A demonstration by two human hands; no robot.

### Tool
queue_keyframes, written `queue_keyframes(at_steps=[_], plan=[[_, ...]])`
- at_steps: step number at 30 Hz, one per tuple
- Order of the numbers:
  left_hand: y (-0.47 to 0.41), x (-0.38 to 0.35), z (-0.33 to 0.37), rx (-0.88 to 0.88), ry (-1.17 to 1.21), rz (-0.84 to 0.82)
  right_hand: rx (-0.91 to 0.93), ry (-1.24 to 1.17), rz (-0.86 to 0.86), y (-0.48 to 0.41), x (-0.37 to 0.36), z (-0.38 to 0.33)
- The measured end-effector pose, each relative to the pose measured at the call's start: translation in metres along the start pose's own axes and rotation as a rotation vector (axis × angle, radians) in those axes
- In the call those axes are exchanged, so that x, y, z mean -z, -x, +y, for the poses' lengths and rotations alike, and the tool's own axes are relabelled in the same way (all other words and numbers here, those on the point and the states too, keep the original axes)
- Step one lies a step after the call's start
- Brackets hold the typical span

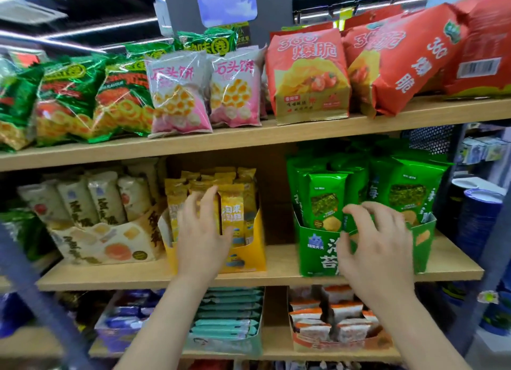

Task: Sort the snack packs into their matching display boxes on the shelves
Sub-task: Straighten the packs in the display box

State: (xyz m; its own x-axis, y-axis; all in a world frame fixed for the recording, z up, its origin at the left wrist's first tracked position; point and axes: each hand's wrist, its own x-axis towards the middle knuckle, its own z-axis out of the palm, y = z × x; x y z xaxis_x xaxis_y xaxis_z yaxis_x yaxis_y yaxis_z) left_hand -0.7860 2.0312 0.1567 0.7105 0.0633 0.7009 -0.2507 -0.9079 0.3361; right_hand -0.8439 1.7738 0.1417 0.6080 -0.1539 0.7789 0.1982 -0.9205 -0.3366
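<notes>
Head view, a shop's snack shelves seen straight on. Both hands reach to the middle shelf, which crosses the centre of the frame.

Centre: the left hand lies with fingers spread and fairly straight on the yellow snack packs in the yellow display box. The thumb points right against a front pack. Its grip is released, touching and not holding.

Right of centre: the right hand hovers in front of the green display box, which is full of green seaweed packs. Its fingers are hooked like a claw, thumb near the box's front rim. I cannot tell whether this grip has closed on a pack or on nothing.

The yellow and green packs stand upright in their boxes, long axis vertical, top seals up and printed fronts facing the camera. The boxes' cut-away fronts face outward. The two boxes sit apart, with bare wood between them. A cream display box stands just left of the yellow one.

Judged step: checking or straightening packs already boxed, or hunting for a stray. No pack looks clearly misplaced in these two boxes. The next move likely calls for pinching one pack near its top edge and lifting straight up, so that neighbours stay standing.
</notes>
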Motion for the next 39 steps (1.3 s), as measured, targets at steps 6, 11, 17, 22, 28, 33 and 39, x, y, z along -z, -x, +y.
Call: queue_keyframes(at_steps=[6, 11, 17, 22, 28, 33, 39], plan=[[-0.067, 0.026, -0.02, 0.019, -0.341, -0.476, 0.099, -0.468, -0.456, -0.053, -0.034, -0.103], [-0.078, 0.034, -0.034, 0.061, -0.15, -0.603, 0.01, -0.115, -0.669, -0.082, -0.076, -0.137], [-0.078, 0.025, -0.047, 0.069, -0.102, -0.557, -0.311, -0.231, -0.579, -0.079, -0.103, -0.142], [-0.066, 0.021, -0.036, 0.172, -0.107, -0.449, -0.422, -0.391, -0.451, -0.075, -0.118, -0.14], [-0.069, 0.015, -0.028, 0.107, -0.144, -0.456, -0.446, -0.603, -0.424, -0.064, -0.128, -0.129], [-0.065, 0.014, -0.049, 0.055, -0.147, -0.434, -0.514, -0.642, -0.362, -0.058, -0.128, -0.121], [-0.058, 0.016, -0.058, -0.052, -0.318, -0.385, -0.423, -0.471, -0.319, -0.058, -0.129, -0.125]])
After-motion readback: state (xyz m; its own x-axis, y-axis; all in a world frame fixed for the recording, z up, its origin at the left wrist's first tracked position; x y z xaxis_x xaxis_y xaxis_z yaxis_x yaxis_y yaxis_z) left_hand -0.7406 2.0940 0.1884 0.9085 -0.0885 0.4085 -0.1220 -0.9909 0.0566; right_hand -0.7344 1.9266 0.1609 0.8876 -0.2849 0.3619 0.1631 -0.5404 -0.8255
